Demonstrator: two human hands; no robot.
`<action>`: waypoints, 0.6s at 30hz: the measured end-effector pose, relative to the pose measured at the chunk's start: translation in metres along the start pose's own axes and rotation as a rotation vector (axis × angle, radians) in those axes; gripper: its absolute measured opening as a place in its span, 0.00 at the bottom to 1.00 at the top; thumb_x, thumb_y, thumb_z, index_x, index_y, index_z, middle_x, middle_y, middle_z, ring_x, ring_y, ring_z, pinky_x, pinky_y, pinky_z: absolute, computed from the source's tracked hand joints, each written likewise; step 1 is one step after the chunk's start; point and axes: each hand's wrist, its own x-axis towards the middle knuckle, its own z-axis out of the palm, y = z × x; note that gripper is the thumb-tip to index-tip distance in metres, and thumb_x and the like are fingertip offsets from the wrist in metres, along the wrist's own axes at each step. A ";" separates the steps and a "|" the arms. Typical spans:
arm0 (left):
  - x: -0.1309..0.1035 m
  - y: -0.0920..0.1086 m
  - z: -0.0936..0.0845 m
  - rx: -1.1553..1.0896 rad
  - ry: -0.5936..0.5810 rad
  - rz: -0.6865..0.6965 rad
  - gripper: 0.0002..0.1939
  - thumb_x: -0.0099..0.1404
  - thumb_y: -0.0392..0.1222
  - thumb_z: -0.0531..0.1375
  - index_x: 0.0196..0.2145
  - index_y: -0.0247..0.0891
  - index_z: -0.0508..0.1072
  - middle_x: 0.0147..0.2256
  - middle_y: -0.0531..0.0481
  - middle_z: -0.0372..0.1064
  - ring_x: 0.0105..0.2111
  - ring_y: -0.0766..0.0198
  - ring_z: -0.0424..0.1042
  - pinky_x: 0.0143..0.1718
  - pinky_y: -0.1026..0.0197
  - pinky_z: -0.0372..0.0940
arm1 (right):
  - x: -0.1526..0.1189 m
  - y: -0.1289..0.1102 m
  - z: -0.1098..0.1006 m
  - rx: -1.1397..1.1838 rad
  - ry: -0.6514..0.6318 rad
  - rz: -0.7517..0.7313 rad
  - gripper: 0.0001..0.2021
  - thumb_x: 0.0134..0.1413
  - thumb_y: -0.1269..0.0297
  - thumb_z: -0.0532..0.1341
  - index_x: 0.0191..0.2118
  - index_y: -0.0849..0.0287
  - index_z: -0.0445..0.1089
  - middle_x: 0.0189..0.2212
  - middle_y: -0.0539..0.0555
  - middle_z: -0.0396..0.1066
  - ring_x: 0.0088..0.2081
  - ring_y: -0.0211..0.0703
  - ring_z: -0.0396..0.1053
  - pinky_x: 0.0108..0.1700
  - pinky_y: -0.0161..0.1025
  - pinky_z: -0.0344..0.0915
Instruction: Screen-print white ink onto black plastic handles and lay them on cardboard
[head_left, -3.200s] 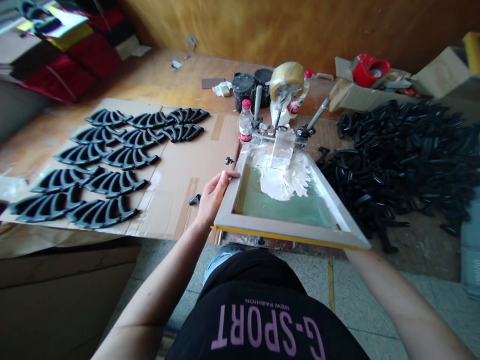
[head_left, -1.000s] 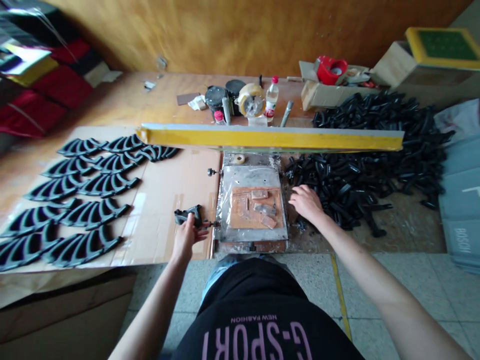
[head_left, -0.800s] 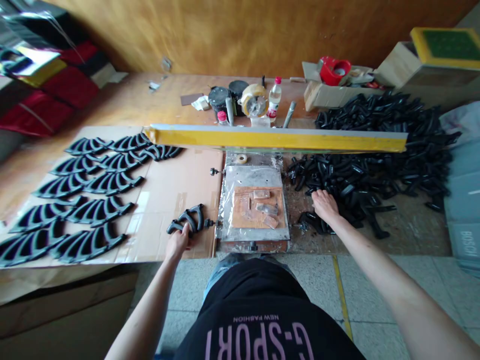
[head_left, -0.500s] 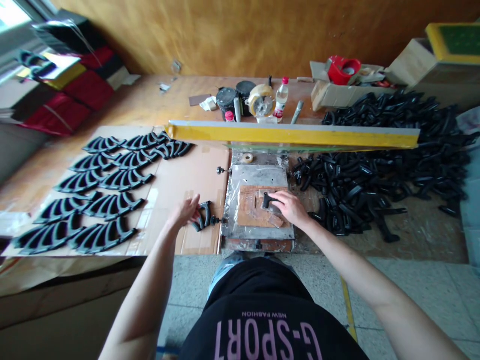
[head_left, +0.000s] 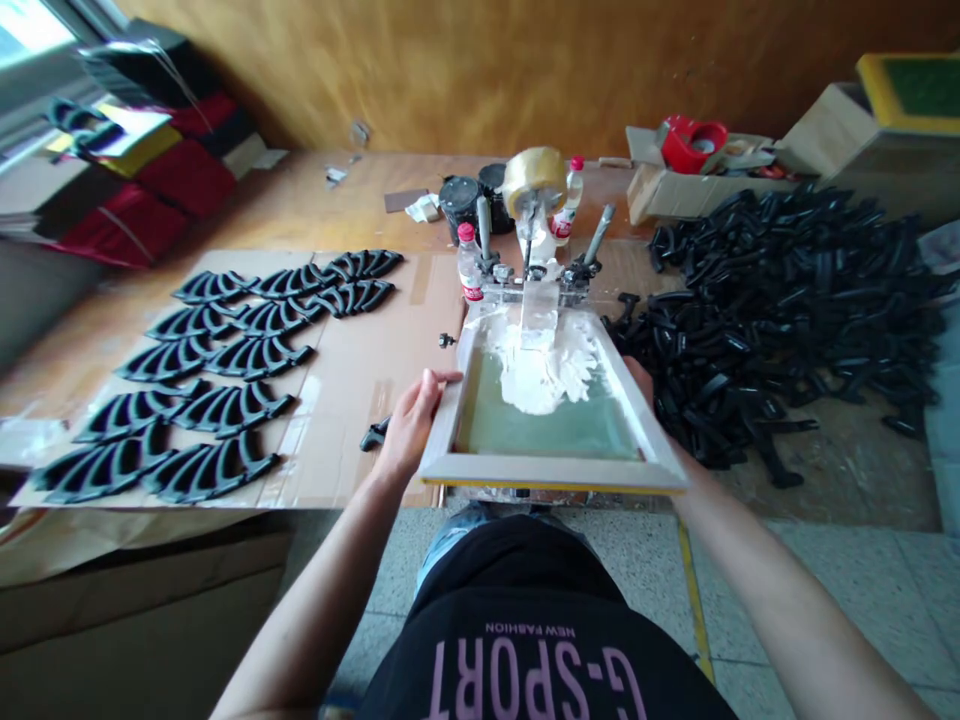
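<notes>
A screen-printing frame (head_left: 551, 470) lies lowered over the printing base in front of me, its greenish mesh (head_left: 540, 432) facing up. White ink (head_left: 547, 385) is smeared across the far part of the mesh, and a squeegee (head_left: 538, 315) stands in it. My left hand (head_left: 411, 420) grips the left side of the frame. At the right side, my right hand (head_left: 641, 385) holds on, with its fingers largely hidden by the frame. Black plastic handles (head_left: 375, 433) lie on the cardboard beside my left wrist, partly covered by it.
Fanned rows of black handles (head_left: 210, 470) cover the left of the cardboard sheet (head_left: 330, 440). A large heap of black handles (head_left: 750, 350) fills the right. Behind the frame stand bottles (head_left: 469, 262), black tubs (head_left: 457, 200) and a tape roll (head_left: 534, 180).
The raised frame has come down over the base, hiding the handle my right hand was placing there. Both hands have moved to the frame's sides. Another row of handles shows behind.
</notes>
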 end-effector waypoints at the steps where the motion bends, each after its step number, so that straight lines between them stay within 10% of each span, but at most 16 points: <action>1: -0.006 -0.017 -0.002 0.024 -0.008 -0.072 0.25 0.63 0.60 0.57 0.46 0.38 0.76 0.26 0.52 0.69 0.21 0.69 0.63 0.20 0.68 0.58 | 0.010 0.002 -0.007 -0.011 0.073 0.038 0.22 0.65 0.65 0.46 0.45 0.69 0.75 0.39 0.62 0.73 0.42 0.46 0.70 0.46 0.40 0.68; 4: -0.010 -0.065 -0.001 0.056 -0.001 -0.189 0.30 0.60 0.52 0.62 0.58 0.40 0.68 0.28 0.52 0.72 0.24 0.66 0.67 0.24 0.68 0.60 | 0.044 -0.017 -0.011 -0.041 0.202 0.008 0.19 0.60 0.64 0.56 0.55 0.62 0.69 0.52 0.63 0.66 0.52 0.53 0.66 0.53 0.47 0.65; 8: 0.000 -0.101 0.003 0.232 0.018 -0.215 0.32 0.61 0.50 0.61 0.62 0.42 0.64 0.30 0.53 0.72 0.24 0.67 0.67 0.25 0.68 0.59 | 0.068 -0.067 0.008 -0.111 -0.039 -0.200 0.22 0.53 0.65 0.65 0.54 0.62 0.67 0.52 0.63 0.66 0.53 0.55 0.64 0.52 0.48 0.63; 12: 0.005 -0.109 0.001 0.246 0.009 -0.224 0.31 0.61 0.51 0.61 0.61 0.42 0.65 0.32 0.52 0.74 0.27 0.65 0.70 0.27 0.67 0.61 | 0.039 -0.084 0.017 -0.139 -0.320 -0.310 0.06 0.58 0.70 0.58 0.40 0.61 0.72 0.38 0.58 0.73 0.41 0.48 0.67 0.43 0.41 0.63; 18: 0.003 -0.108 0.003 0.092 0.059 -0.267 0.29 0.57 0.49 0.64 0.56 0.41 0.69 0.30 0.52 0.74 0.30 0.62 0.72 0.30 0.65 0.64 | 0.003 -0.071 -0.006 -0.022 -0.508 -0.647 0.11 0.53 0.77 0.56 0.35 0.57 0.73 0.33 0.53 0.72 0.37 0.43 0.67 0.39 0.37 0.61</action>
